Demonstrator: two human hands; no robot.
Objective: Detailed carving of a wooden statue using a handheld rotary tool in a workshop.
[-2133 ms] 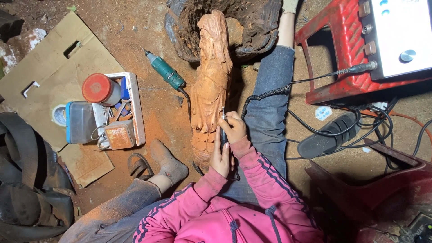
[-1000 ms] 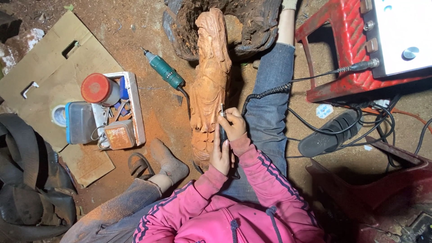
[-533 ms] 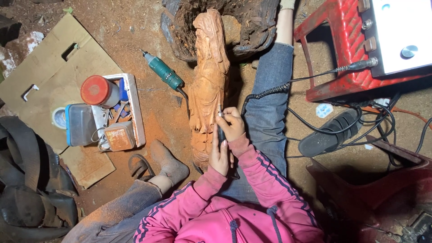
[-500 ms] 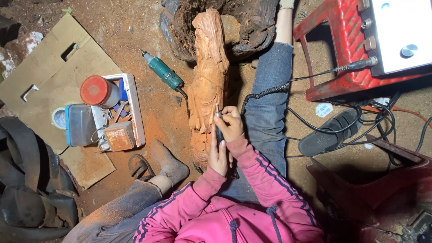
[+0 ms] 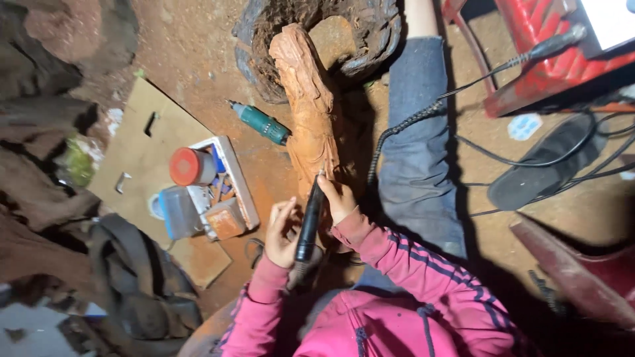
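The right hand (image 5: 338,198) pinches the black rotary handpiece (image 5: 309,221) like a pen; the left hand (image 5: 283,233), fingers half spread, steadies it. The wooden carving (image 5: 308,112) just ahead looks heavy, stiff and finely detailed; hold its thick body.

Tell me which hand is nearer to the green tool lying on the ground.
Left. The left hand is below and just right of the green tool, beside the black handpiece. The right hand sits farther right, beyond the wooden carving.

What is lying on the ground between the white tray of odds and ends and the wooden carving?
In the head view, a green handheld power tool lies on the reddish dirt between the white tray and the wooden carving, its tip pointing toward the carving.
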